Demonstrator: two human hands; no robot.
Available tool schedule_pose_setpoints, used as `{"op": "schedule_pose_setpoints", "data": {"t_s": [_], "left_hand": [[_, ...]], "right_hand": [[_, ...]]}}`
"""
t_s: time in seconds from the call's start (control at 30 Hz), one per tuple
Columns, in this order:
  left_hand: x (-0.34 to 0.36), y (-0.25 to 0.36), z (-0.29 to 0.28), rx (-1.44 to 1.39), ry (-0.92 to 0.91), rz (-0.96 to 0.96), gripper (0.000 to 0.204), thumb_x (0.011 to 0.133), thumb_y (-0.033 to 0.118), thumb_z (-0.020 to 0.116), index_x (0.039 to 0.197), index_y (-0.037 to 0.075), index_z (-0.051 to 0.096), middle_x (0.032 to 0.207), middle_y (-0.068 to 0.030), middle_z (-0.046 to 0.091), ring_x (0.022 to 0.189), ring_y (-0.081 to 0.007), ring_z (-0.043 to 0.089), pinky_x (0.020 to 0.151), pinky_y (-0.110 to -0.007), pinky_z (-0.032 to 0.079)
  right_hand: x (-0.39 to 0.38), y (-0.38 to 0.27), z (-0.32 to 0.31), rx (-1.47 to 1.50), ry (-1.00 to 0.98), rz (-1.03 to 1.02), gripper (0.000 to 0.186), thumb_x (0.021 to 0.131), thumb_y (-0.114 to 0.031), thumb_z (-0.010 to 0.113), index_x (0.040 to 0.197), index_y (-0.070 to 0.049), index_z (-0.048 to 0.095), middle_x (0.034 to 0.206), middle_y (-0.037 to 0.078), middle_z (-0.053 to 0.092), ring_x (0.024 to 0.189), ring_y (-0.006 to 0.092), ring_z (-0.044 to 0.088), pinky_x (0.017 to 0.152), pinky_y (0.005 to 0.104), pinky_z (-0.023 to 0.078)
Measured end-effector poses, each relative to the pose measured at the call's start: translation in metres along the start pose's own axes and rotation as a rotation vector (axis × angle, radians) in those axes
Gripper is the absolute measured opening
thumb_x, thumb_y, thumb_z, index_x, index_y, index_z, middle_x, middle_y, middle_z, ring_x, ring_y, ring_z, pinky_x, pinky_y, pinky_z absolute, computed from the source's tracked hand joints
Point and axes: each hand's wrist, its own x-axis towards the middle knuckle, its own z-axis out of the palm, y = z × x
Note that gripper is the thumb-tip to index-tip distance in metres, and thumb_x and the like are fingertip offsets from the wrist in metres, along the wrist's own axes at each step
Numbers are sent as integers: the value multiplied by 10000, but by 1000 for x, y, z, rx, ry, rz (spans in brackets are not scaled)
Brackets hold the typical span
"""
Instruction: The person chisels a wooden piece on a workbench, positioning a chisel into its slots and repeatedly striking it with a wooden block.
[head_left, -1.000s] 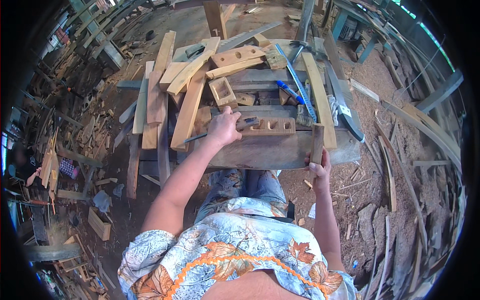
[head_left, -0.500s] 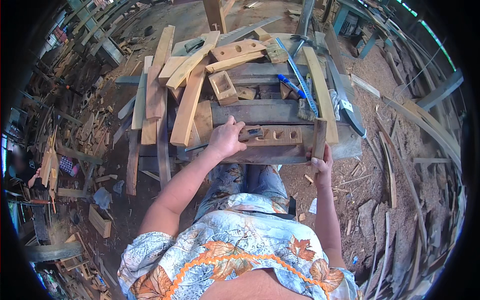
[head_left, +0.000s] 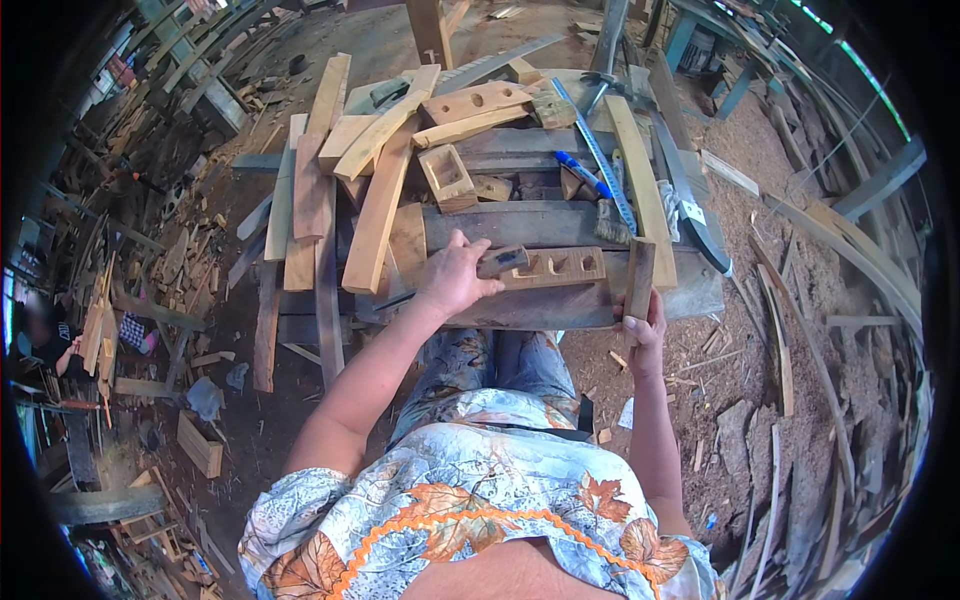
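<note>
My left hand is at the near edge of the bench, its thumb and fingers closed around a short brown wooden piece. This lies against the left end of a wooden block with several holes. A thin dark strip shows just left of my wrist; whether it joins what I hold is hidden. On the right, my right hand grips the lower end of a wooden bar, held upright beside the holed block and apart from it.
Wooden offcuts crowd the bench's left side, with a hollowed block near the middle. A blue marker, blue ruler, brush, hammer and handsaw lie farther right. Scrap wood covers the ground.
My left hand and the short brown piece have shifted very slightly, with the piece a little right. The holed block also sits slightly farther right. My right hand stays nearly still.
</note>
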Motion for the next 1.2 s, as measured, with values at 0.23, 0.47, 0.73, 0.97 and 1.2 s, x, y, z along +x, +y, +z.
{"op": "schedule_pose_setpoints", "data": {"t_s": [0.23,0.47,0.73,0.97,1.2], "left_hand": [[13,36,-47,-1039,173,241,230,803,138,768,931,28,613,708,31,531,599,-64,529,555,-227,456],[39,80,-31,-1511,319,330,121,768,10,704,827,57,610,687,-1,609,557,-56,550,508,-202,448],[50,71,13,-1411,388,320,120,775,49,698,718,67,594,643,3,599,531,-39,530,489,-193,422],[50,70,19,-1386,415,309,130,779,50,694,708,57,586,633,2,599,536,-39,532,495,-194,426],[50,69,25,-1421,372,361,132,780,50,701,746,54,574,672,10,593,566,-36,538,520,-196,441]], "right_hand": [[2,3,-2,-12,-8,-2,886,586,-260,748,1388,-90,413,1054,61,591,900,141,583,728,282,501],[1,2,-1,-7,-3,6,891,587,-265,739,1391,-81,400,1054,63,587,899,143,582,710,280,505],[2,4,-5,-39,-30,-34,815,627,-277,721,1352,-60,418,1072,96,605,914,169,619,721,282,537],[4,4,-4,-52,-19,-21,821,617,-296,724,1345,-64,425,1059,93,608,909,168,621,719,281,540],[3,4,-1,-61,-4,-22,809,613,-282,723,1334,-53,437,1039,94,609,887,168,620,698,280,537]]}}
